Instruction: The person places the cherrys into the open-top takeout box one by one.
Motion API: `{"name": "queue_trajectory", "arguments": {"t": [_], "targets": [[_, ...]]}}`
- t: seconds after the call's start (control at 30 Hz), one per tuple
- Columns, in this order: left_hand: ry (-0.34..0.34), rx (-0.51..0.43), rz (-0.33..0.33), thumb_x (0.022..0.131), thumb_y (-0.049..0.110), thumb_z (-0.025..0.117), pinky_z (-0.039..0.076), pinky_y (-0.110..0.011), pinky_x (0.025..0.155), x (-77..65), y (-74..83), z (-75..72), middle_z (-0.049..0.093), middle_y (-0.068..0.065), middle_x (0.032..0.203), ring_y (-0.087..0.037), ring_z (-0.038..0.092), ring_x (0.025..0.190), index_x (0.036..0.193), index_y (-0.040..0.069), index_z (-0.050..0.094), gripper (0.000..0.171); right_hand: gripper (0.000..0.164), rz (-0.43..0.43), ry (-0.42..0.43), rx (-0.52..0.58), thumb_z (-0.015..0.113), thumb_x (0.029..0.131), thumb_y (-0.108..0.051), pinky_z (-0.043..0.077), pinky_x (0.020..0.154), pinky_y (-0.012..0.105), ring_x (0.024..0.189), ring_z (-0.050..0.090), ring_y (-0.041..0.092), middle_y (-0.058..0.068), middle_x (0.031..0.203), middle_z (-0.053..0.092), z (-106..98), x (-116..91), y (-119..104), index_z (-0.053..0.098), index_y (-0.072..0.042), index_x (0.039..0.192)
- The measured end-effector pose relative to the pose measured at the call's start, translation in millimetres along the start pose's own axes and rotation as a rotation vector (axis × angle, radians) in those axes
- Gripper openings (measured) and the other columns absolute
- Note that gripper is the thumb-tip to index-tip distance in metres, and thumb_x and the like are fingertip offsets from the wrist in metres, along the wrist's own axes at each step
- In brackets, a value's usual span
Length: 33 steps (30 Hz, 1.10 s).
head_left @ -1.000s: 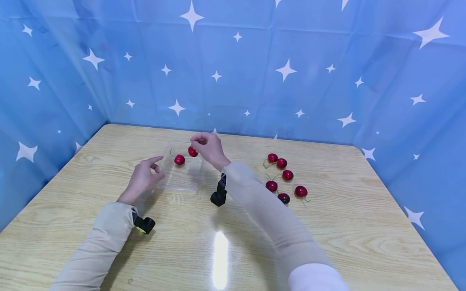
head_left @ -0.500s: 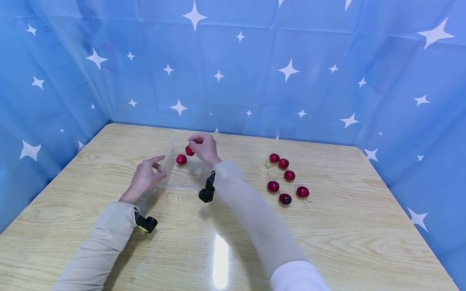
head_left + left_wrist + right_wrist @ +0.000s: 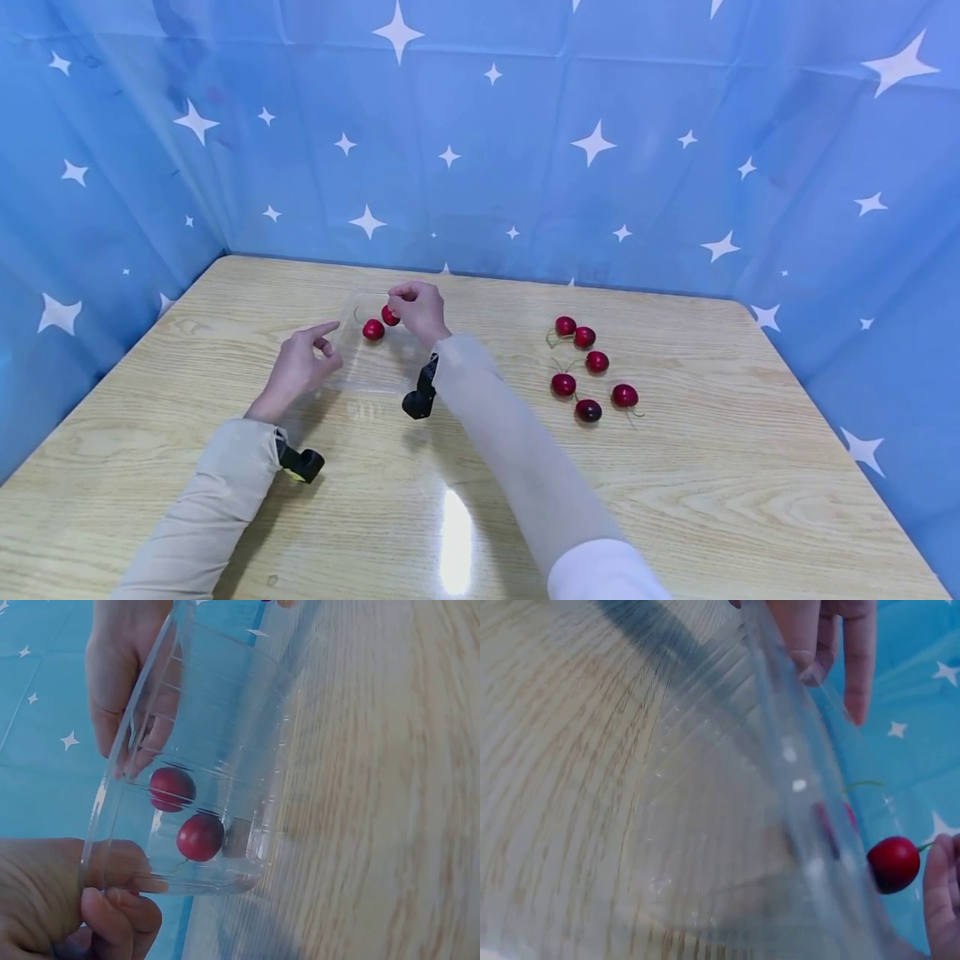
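In the head view my left hand [image 3: 296,367] is at the left side of a clear plastic box [image 3: 367,388]. The left wrist view shows its thumb and curled fingers gripping the box rim. One red cherry [image 3: 373,330] with a stem lies inside the box. Over the far right part of the box, my right hand [image 3: 420,312] pinches the stem of a second cherry [image 3: 894,865], which hangs from the fingertips. Whether this cherry touches the box floor, I cannot tell.
Several more stemmed cherries [image 3: 563,384] lie loose on the wooden table [image 3: 720,467], to the right of the box. A blue curtain [image 3: 525,192] with white stars hangs behind the table and at both sides.
My right hand has shifted a little to the left with the cherry and dipped slightly over the box. The left hand stays at the box's side. The loose cherries have not moved.
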<state>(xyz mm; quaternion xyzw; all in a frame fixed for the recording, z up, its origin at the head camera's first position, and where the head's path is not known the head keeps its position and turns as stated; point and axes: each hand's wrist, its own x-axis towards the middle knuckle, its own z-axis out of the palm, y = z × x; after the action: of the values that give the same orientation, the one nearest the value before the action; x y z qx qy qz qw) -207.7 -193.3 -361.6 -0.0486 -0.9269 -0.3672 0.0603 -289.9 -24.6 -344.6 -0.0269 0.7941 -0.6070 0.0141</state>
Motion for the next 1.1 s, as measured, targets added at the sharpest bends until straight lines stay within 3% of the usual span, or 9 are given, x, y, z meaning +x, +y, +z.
{"name": "queue_trajectory", "arguments": {"t": [0.43, 0.8, 1.1], "targets": [[0.000, 0.007, 0.000, 0.073, 0.000, 0.052, 0.030, -0.024, 0.039, -0.3, -0.3, 0.1, 0.054, -0.009, 0.075, -0.010, 0.033, 0.041, 0.127, -0.005, 0.044, 0.054, 0.016, 0.000, -0.027, -0.046, 0.057, 0.083, -0.009, 0.048, 0.064, 0.023, 0.068, 0.060, 0.013, 0.003, 0.078, 0.060, 6.1, 3.6, 0.3, 0.066, -0.002, 0.094], [-0.006, 0.006, -0.006, 0.072, 0.000, 0.053, 0.030, -0.024, 0.039, 0.3, 0.9, -0.3, 0.053, -0.009, 0.075, -0.009, 0.032, 0.039, 0.127, -0.004, 0.044, 0.055, 0.019, 0.039, -0.079, 0.003, 0.058, 0.083, -0.006, 0.049, 0.064, 0.023, 0.069, 0.062, 0.015, 0.006, 0.079, 0.061, 6.3, 8.1, 0.5, 0.065, 0.003, 0.098], [-0.012, 0.002, -0.012, 0.073, 0.000, 0.054, 0.031, -0.025, 0.039, 0.3, 1.8, -0.1, 0.053, -0.010, 0.076, -0.010, 0.033, 0.040, 0.127, -0.004, 0.044, 0.055, 0.019, 0.030, -0.135, -0.057, 0.057, 0.082, -0.004, 0.049, 0.064, 0.024, 0.074, 0.063, 0.020, 0.009, 0.079, 0.063, 3.4, 6.4, -1.8, 0.065, 0.005, 0.098]]}}
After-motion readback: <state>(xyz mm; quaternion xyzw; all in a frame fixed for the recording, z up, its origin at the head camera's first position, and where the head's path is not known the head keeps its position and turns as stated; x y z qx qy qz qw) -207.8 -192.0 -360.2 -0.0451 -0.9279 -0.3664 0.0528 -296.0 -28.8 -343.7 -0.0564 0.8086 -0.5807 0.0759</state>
